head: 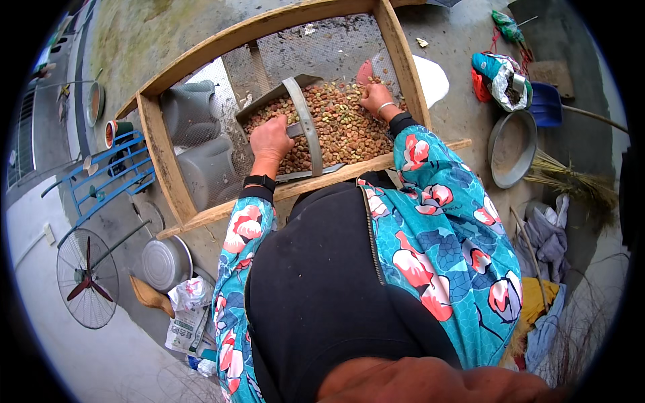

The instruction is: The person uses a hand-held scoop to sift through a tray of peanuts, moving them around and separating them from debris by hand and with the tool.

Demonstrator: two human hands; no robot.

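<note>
Before me is a large wooden-framed sieve [179,176] with a wire mesh bottom. A heap of brown, reddish and greenish beans [342,126] covers its near right part. My left hand [272,137] is closed around the grip of a grey metal scoop [307,138], whose strap arches over the beans. Part of the heap lies within the scoop. My right hand [378,99] rests at the far right side of the heap with curled fingers; whether beans are in them is hidden. Just beyond those fingers is a flat pinkish piece [364,72].
Grey containers [206,161] show through the mesh at left. A standing fan [87,278], a metal pot [164,263] and a blue metal rack [108,171] stand left. At right are a metal basin [512,149], a blue shovel [545,105], bags [509,88] and a broom [574,179].
</note>
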